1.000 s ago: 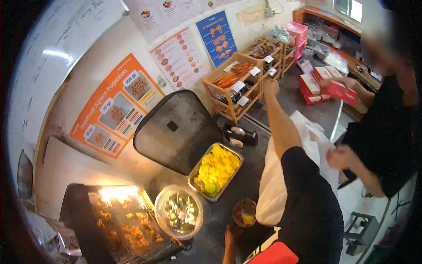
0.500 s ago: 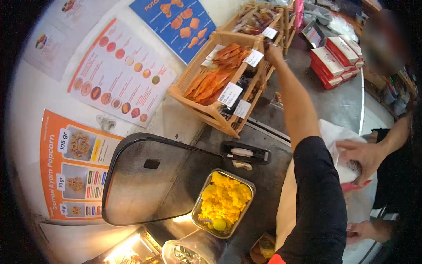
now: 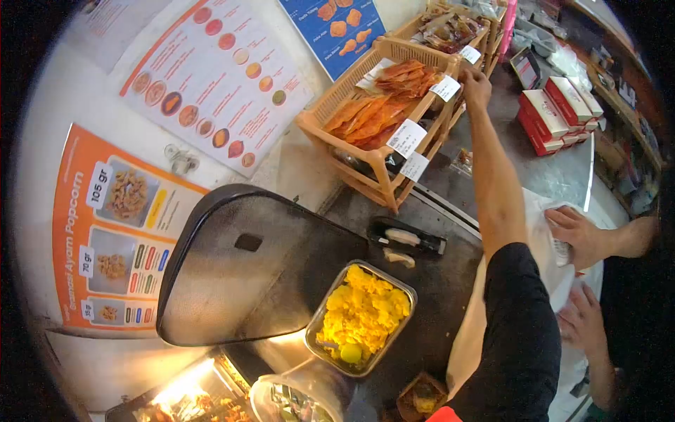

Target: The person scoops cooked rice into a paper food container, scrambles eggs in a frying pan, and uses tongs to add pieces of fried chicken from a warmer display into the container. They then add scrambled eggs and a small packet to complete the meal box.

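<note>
My right hand (image 3: 477, 90), at the end of an outstretched arm in a black sleeve, is at the far end of a tan plastic basket (image 3: 385, 169). Its fingers are curled beside the basket rim, and what they grip, if anything, is hidden. Orange-red flat packs (image 3: 376, 116) fill this basket. A white printed label (image 3: 444, 88) on its rim lies just left of my fingers. Beyond stands a second basket (image 3: 485, 32) holding dark packed goods. My left hand is out of view.
A metal tray of yellow food (image 3: 362, 316) stands near a black-handled tool (image 3: 406, 238) and a dark-framed panel (image 3: 260, 274). Stacked red-and-white boxes (image 3: 559, 116) are at the far right. A co-worker's hands (image 3: 583, 239) rest on white sheeting (image 3: 541, 218).
The view has shifted, moving the baskets rightward. My right hand stays by the rim, with more of its back showing. The co-worker's lower hand has moved up onto the white sheeting.
</note>
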### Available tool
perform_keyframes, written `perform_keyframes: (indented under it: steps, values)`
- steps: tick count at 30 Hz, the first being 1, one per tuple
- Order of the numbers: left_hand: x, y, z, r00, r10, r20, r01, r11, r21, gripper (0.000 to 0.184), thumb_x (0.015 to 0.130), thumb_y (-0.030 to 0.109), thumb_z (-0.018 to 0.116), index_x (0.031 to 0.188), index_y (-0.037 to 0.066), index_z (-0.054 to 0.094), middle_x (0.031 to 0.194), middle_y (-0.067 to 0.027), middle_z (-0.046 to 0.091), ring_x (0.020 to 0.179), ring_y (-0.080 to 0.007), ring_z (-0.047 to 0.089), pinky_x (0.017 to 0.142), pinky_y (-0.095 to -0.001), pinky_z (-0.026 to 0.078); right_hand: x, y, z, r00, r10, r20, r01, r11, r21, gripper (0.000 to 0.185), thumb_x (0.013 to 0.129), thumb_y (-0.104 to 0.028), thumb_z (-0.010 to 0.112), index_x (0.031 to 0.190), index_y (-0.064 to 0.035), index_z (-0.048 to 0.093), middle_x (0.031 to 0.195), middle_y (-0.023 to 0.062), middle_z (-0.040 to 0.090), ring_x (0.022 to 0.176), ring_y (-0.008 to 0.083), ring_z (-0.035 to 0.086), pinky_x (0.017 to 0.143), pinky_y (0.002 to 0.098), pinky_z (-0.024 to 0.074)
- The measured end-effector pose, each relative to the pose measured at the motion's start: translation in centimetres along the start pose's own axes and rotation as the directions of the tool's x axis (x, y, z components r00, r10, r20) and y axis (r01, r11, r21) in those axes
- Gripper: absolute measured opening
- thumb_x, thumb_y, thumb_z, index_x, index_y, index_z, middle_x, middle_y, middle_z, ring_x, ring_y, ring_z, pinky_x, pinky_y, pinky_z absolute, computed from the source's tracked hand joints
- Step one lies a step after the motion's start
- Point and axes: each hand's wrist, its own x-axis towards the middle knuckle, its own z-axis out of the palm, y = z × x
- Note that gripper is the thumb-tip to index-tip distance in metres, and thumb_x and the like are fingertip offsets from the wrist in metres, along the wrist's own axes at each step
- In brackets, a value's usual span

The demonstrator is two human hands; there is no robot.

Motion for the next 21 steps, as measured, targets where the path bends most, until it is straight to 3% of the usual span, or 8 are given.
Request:
perform_keyframes:
  steps: [1, 3, 4, 7, 13, 14, 18, 21]
  values:
    - [-0.4, -0.3, -0.1, 1.0, 0.006, 0.009, -0.006, 1.0, -0.009, 0.067, 0.095, 0.054, 0.027, 0.126, -0.003, 0.044, 0.121, -0.019, 0.052, 0.104, -0.0302, 0.055, 0.087, -0.0421, 0.045, -1.2, -1.2, -1.0, 0.993, -0.042, -0.11, 0.08, 0.926, 0.369, 0.029, 0.081, -0.027, 0.064, 0.092, -0.0008, 0.067, 0.091, 0.0128, 0.067, 0.085, 0.0247, 0.064, 0.078, 0.0335, 0.0478]
    - [-1.2, -1.0, -0.8, 0.999, 0.038, 0.036, -0.036, 0.999, -0.031, 0.067, 0.095, 0.054, 0.027, 0.126, -0.003, 0.045, 0.121, -0.0189, 0.051, 0.103, -0.0301, 0.055, 0.087, -0.0421, 0.045, -4.2, -4.5, -3.7, 0.904, 0.152, -0.399, -0.062, 0.972, 0.228, 0.021, 0.083, -0.016, 0.06, 0.096, 0.0006, 0.064, 0.092, 0.0117, 0.066, 0.083, 0.0209, 0.062, 0.076, 0.0314, 0.0478]
    - [-1.7, -1.7, -1.3, 0.997, 0.058, 0.048, -0.055, 0.997, -0.048, 0.067, 0.095, 0.054, 0.027, 0.126, -0.003, 0.045, 0.121, -0.0188, 0.051, 0.103, -0.0301, 0.055, 0.087, -0.0421, 0.045, -5.0, -5.8, -4.4, 0.92, 0.261, -0.293, -0.015, 0.769, 0.639, 0.015, 0.085, -0.008, 0.054, 0.095, 0.0024, 0.057, 0.093, 0.0125, 0.062, 0.082, 0.0194, 0.06, 0.075, 0.0308, 0.0478]
    - [-4.4, -4.8, -2.5, 0.991, 0.105, 0.084, -0.093, 0.986, -0.136, 0.067, 0.095, 0.054, 0.028, 0.126, -0.003, 0.045, 0.122, -0.0186, 0.051, 0.103, -0.0299, 0.055, 0.087, -0.0421, 0.044, -12.4, -15.5, -9.4, 0.887, 0.289, -0.36, 0.071, 0.686, 0.724, 0.011, 0.085, -0.007, 0.052, 0.091, 0.0023, 0.051, 0.091, 0.0133, 0.059, 0.08, 0.0204, 0.058, 0.074, 0.0317, 0.0486]
    - [-8.2, -8.5, -2.2, 0.966, 0.176, 0.189, -0.099, 0.929, -0.355, 0.067, 0.094, 0.054, 0.028, 0.125, -0.003, 0.045, 0.123, -0.0182, 0.05, 0.103, -0.0297, 0.054, 0.087, -0.0421, 0.044, -23.9, -23.0, -16.2, 0.935, 0.29, 0.202, -0.326, 0.486, 0.811, 0.007, 0.082, -0.004, 0.049, 0.086, 0.0021, 0.049, 0.083, 0.0115, 0.058, 0.067, 0.0209, 0.057, 0.062, 0.0304, 0.0484]
    - [-8.4, -8.6, -2.2, 0.956, 0.193, 0.221, -0.101, 0.923, -0.371, 0.067, 0.094, 0.054, 0.028, 0.125, -0.003, 0.045, 0.123, -0.0181, 0.049, 0.103, -0.0297, 0.054, 0.087, -0.0421, 0.044, -26.4, -24.5, -17.8, 0.935, 0.031, 0.354, -0.295, 0.624, 0.724, 0.005, 0.082, -0.005, 0.051, 0.078, -0.0017, 0.05, 0.072, 0.0086, 0.057, 0.06, 0.0179, 0.056, 0.053, 0.0302, 0.0445]
    - [-10.6, -7.8, -1.8, 0.897, 0.256, 0.359, -0.109, 0.917, -0.383, 0.07, 0.091, 0.06, 0.031, 0.139, 0.009, 0.031, 0.135, -0.017, 0.04, 0.12, -0.0323, 0.044, 0.098, -0.0461, 0.037, -35.1, -30.0, -26.7, 0.695, -0.007, 0.719, -0.192, 0.962, 0.194, 0.02, 0.082, -0.01, 0.055, 0.099, -0.0042, 0.065, 0.08, 0.001, 0.063, 0.075, 0.0121, 0.06, 0.067, 0.0241, 0.0476]
    - [-11.6, -5.5, -1.6, 0.875, 0.169, 0.455, -0.006, 0.941, -0.339, 0.084, 0.084, 0.068, 0.036, 0.144, 0.013, 0.015, 0.147, -0.0117, 0.017, 0.13, -0.0341, 0.031, 0.103, -0.0507, 0.03, -39.8, -32.4, -31.5, 0.604, 0.013, 0.797, -0.348, 0.904, 0.249, 0.023, 0.082, -0.013, 0.062, 0.103, -0.0045, 0.063, 0.094, 0.0041, 0.064, 0.081, 0.013, 0.06, 0.068, 0.0243, 0.0473]
